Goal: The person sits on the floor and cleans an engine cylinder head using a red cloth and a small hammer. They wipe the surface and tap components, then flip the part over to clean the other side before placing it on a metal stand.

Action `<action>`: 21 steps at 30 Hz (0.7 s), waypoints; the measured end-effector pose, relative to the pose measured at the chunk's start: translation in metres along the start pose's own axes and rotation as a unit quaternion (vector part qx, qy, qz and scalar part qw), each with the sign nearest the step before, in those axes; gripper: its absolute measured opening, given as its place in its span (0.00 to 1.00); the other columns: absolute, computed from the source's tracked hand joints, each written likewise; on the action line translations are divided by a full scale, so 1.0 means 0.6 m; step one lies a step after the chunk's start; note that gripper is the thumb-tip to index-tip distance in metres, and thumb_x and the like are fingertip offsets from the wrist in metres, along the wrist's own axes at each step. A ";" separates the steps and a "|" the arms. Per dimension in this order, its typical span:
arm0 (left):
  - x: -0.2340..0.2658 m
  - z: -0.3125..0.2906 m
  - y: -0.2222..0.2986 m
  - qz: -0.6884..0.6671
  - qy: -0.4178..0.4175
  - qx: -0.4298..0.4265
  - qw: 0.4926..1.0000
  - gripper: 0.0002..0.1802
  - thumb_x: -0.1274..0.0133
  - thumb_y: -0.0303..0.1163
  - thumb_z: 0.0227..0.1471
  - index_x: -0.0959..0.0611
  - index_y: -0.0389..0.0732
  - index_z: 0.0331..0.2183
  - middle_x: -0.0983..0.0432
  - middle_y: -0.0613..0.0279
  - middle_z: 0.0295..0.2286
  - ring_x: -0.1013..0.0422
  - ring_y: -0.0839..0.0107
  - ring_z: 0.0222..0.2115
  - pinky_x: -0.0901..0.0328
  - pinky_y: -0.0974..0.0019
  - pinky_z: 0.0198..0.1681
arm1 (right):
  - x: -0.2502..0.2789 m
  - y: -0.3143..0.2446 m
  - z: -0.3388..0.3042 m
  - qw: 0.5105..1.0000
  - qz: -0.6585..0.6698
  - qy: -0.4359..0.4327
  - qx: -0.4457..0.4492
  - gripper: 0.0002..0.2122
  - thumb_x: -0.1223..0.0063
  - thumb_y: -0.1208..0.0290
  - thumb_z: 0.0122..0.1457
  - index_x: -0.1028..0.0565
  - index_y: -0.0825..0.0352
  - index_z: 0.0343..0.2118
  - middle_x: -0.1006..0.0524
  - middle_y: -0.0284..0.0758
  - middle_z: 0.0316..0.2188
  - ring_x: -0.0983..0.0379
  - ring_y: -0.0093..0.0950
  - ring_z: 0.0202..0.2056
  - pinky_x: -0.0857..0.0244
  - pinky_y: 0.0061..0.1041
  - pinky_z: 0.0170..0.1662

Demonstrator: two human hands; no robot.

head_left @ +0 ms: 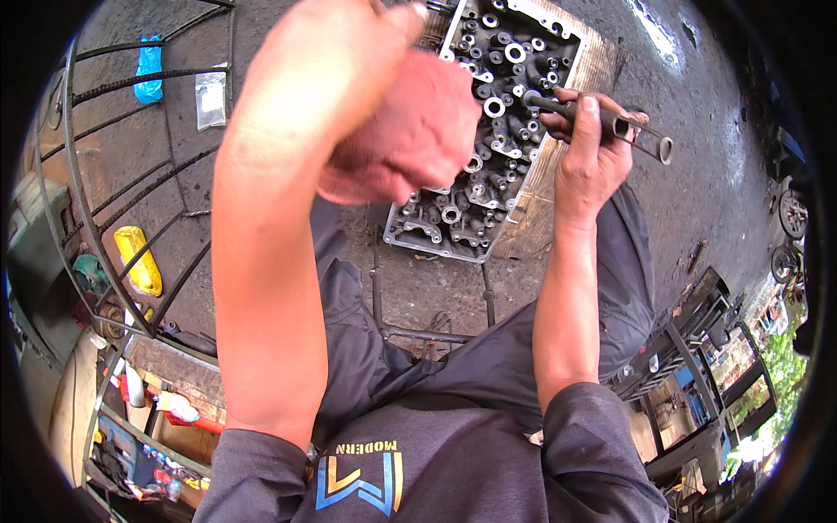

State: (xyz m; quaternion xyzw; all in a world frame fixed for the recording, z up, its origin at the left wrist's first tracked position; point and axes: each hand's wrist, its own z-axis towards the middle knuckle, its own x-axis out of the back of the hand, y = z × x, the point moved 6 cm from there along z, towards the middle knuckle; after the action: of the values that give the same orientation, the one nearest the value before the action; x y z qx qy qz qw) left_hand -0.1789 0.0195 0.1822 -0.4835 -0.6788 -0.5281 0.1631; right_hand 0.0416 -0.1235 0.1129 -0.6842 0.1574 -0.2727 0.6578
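Note:
A grey engine cylinder head [493,106], full of springs and bores, lies in front of me on cardboard [542,209]. My right hand [593,144] is wrapped round a dark metal hand tool [621,128] above the head's right edge. A round disc shows at the tool's near-head end, and a slotted tube ending in a ring sticks out past the hand. My left hand [353,44] is raised at the top edge, thumb stretched toward the head's far left corner. Below it hangs a pinkish-red, folded cloth [405,131], seemingly from its grip; most of its fingers are hidden.
A ribbed metal frame [74,96] stands at the left, with a blue bag [149,70], a clear bag [211,98] and a yellow package [138,261] around it. Metal legs [427,336] are between my knees. More metal frames [689,357] and wheels [792,211] are at the right.

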 end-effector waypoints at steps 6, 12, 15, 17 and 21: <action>0.034 -0.009 -0.049 -0.065 0.013 0.089 0.994 0.27 0.51 0.50 0.57 0.17 0.31 0.35 0.23 0.50 0.25 0.30 0.63 0.26 0.35 0.64 0.36 | -0.010 -0.035 -0.026 0.994 0.013 0.019 0.111 0.08 0.55 0.72 0.68 0.29 0.73 0.41 0.20 0.43 0.35 0.22 0.23 0.26 0.28 0.18 0.32; 0.035 -0.012 -0.048 -0.029 -0.005 0.047 0.998 0.28 0.50 0.51 0.57 0.18 0.30 0.33 0.23 0.53 0.24 0.29 0.64 0.27 0.35 0.66 0.36 | -0.086 0.109 -0.022 0.989 -0.087 -0.030 -0.115 0.08 0.47 0.73 0.64 0.25 0.71 0.42 0.20 0.37 0.35 0.24 0.21 0.31 0.31 0.19 0.36; 0.033 -0.010 -0.046 -0.034 -0.027 0.035 0.998 0.28 0.49 0.51 0.57 0.18 0.30 0.32 0.22 0.51 0.25 0.29 0.63 0.27 0.34 0.64 0.36 | -0.049 0.085 -0.020 0.999 -0.029 0.006 -0.043 0.09 0.49 0.73 0.65 0.26 0.72 0.44 0.20 0.41 0.39 0.21 0.23 0.32 0.29 0.19 0.37; 0.035 -0.013 -0.044 -0.031 -0.036 0.036 0.998 0.28 0.50 0.51 0.57 0.18 0.30 0.32 0.22 0.51 0.25 0.29 0.62 0.27 0.34 0.63 0.36 | -0.011 0.039 -0.038 1.000 -0.014 0.006 0.001 0.09 0.51 0.73 0.66 0.27 0.73 0.44 0.20 0.42 0.39 0.21 0.24 0.32 0.28 0.20 0.38; 0.053 -0.017 -0.024 0.001 -0.011 0.068 0.998 0.27 0.50 0.50 0.58 0.18 0.30 0.33 0.22 0.50 0.25 0.29 0.61 0.27 0.34 0.62 0.36 | -0.016 0.008 -0.032 0.998 0.023 0.016 0.055 0.08 0.51 0.74 0.65 0.27 0.74 0.42 0.20 0.44 0.38 0.22 0.24 0.32 0.26 0.21 0.40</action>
State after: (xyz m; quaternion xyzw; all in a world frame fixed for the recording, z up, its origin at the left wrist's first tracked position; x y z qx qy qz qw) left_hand -0.2090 0.0262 0.2017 -0.4774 -0.7143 -0.4757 0.1884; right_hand 0.0236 -0.1342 0.1066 -0.6388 0.1681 -0.2764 0.6980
